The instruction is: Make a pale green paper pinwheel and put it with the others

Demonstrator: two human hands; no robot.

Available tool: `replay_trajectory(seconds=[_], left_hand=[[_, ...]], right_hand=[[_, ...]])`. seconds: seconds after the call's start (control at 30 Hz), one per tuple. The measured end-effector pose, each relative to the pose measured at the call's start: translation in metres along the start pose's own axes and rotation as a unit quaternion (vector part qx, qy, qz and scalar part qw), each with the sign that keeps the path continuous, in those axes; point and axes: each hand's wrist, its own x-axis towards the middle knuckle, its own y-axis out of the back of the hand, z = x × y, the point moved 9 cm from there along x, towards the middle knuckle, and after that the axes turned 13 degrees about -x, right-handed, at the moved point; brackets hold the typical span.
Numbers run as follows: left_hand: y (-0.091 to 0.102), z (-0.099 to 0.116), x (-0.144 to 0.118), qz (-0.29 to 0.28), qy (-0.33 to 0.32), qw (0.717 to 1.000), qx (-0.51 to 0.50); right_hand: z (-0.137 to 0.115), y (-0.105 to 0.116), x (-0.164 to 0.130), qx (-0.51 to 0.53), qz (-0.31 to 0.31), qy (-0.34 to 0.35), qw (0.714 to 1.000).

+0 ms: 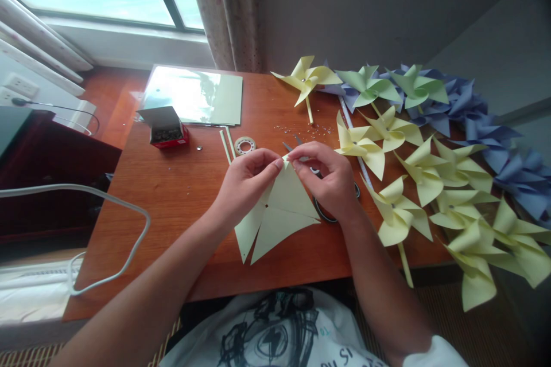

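Observation:
A pale yellow-green sheet of paper, cut in from its corners and with a small hole near its middle, hangs between my hands over the table. My left hand pinches its top edge between thumb and fingers. Close beside it, my right hand pinches the same top part, fingertips nearly touching the left ones. Scissors lie on the table, partly hidden behind my right hand. Just beyond my left hand are a roll of tape and two thin paper sticks.
Finished yellow pinwheels, green pinwheels and blue pinwheels crowd the table's right side. An open red box of small dark pieces stands left, before a stack of sheets. Tiny bits are scattered mid-table. A white cable loops at left.

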Motion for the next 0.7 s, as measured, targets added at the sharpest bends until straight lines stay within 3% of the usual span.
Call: replay_trajectory(seconds=[0.17, 0.7], left_hand=[[-0.002, 0.000, -0.001, -0.005, 0.002, 1.000, -0.012], [-0.003, 0.003, -0.002, -0.009, -0.020, 0.999, 0.023]], right_hand=[[0.020, -0.007, -0.002, 0.052, -0.027, -0.083, 0.995], [0.025, -0.013, -0.003, 0.081, -0.041, -0.089, 0.992]])
